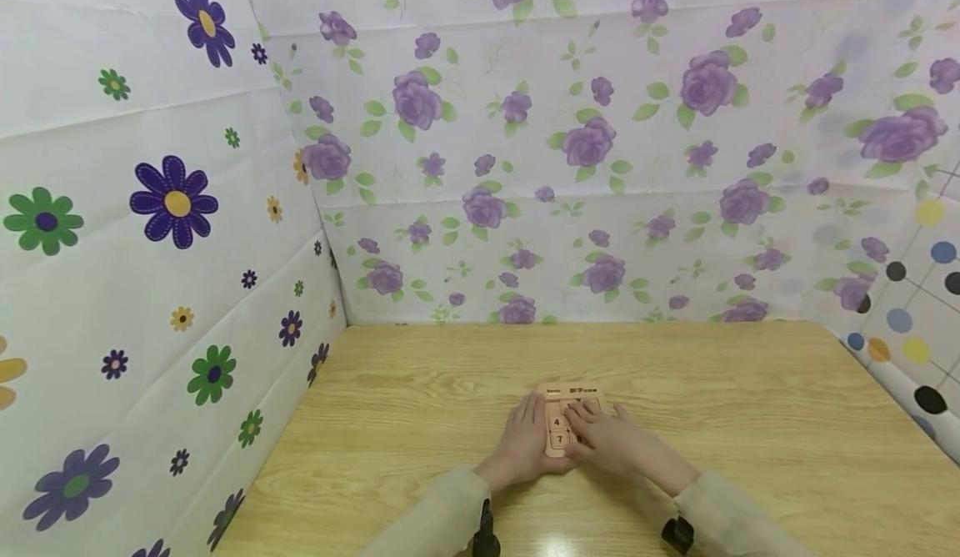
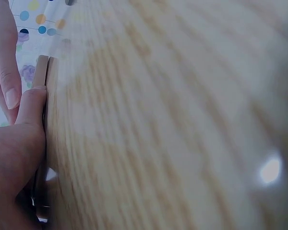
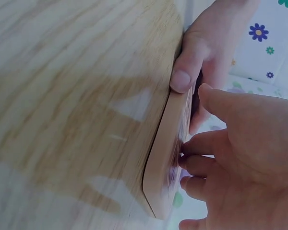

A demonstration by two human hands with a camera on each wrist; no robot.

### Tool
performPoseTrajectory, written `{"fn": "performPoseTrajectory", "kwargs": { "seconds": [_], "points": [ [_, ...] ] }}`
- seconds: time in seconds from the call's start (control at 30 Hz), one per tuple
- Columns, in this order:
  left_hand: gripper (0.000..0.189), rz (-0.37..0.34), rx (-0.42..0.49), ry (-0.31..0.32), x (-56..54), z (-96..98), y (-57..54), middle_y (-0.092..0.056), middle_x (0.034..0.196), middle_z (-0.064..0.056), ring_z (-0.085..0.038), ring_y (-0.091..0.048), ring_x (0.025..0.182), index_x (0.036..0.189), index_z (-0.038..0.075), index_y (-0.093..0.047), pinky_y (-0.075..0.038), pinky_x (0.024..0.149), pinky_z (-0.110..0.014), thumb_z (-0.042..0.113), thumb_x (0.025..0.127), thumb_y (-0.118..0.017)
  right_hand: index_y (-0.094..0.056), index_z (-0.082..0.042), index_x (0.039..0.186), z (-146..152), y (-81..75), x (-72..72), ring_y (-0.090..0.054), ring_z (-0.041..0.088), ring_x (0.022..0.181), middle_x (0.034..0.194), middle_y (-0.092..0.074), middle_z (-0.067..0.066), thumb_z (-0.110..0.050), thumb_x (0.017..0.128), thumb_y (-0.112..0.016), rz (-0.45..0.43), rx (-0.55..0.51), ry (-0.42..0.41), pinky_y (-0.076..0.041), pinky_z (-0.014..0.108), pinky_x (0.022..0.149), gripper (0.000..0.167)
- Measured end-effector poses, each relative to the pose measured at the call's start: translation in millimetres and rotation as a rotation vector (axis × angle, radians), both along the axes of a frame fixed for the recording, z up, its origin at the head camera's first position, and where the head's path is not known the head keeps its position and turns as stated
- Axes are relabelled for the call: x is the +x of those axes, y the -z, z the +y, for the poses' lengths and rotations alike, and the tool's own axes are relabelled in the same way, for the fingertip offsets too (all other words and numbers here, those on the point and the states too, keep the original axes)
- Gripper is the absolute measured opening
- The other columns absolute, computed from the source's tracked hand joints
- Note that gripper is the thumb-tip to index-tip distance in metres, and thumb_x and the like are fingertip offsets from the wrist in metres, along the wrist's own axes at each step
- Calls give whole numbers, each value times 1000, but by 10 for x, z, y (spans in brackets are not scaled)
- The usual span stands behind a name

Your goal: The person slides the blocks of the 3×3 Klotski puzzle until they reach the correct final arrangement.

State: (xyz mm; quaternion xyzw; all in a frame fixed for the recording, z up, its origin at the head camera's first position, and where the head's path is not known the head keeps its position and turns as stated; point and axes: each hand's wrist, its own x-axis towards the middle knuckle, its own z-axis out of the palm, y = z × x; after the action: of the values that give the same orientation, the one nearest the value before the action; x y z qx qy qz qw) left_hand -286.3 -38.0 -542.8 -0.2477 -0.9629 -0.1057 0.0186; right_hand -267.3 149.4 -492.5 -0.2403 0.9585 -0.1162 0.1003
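A pinkish-tan number sliding puzzle (image 1: 557, 429) lies flat on the wooden table, with tiles 4 and 7 showing. My left hand (image 1: 522, 440) holds it at the near left corner. Its fingers run along the left side, and the thumb (image 3: 181, 80) sits against the near edge in the right wrist view. Over the tiles is my right hand (image 1: 609, 439), its fingertips touching the puzzle's face with the fingers slightly bent. The right hand covers most of the middle and right tiles. In the left wrist view the puzzle's edge (image 2: 40, 72) shows beyond the left thumb.
The light wooden table (image 1: 420, 390) stretches around the puzzle. Behind it hangs a purple-rose cloth (image 1: 525, 165), with a daisy-print cloth (image 1: 150, 290) on the left and a dotted cloth (image 1: 911, 315) on the right. Dark wrist straps (image 1: 486, 532) sit over the pale sleeves.
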Motion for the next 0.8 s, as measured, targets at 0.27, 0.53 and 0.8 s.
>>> {"fn": "performPoseTrajectory", "kwargs": {
  "seconds": [0.27,0.53,0.8],
  "points": [
    [114,10,-9,3,-2,-4,17,-27,155,-26,-35,-28,145,149,-9,-20,-32,116,-48,67,77,-66,-37,-8,149,-52,-24,1,-25,36,146,154,-35,15,-52,98,-45,-27,4,5,-14,71,113,68],
    [114,-3,-43,-2,9,-3,-16,-24,157,-25,-34,-26,146,150,-8,-19,-32,116,-47,68,79,-64,-36,-8,149,-95,-36,-22,-25,36,147,155,-34,15,-52,97,-46,-47,0,5,-15,69,114,69],
    [114,-22,-58,-11,10,9,-14,-23,158,-23,-33,-25,147,151,-6,-18,-31,117,-46,66,78,-67,-35,-7,150,-123,-60,-22,-24,37,147,155,-34,16,-52,97,-46,-52,2,-7,-15,70,113,70]
  ]
}}
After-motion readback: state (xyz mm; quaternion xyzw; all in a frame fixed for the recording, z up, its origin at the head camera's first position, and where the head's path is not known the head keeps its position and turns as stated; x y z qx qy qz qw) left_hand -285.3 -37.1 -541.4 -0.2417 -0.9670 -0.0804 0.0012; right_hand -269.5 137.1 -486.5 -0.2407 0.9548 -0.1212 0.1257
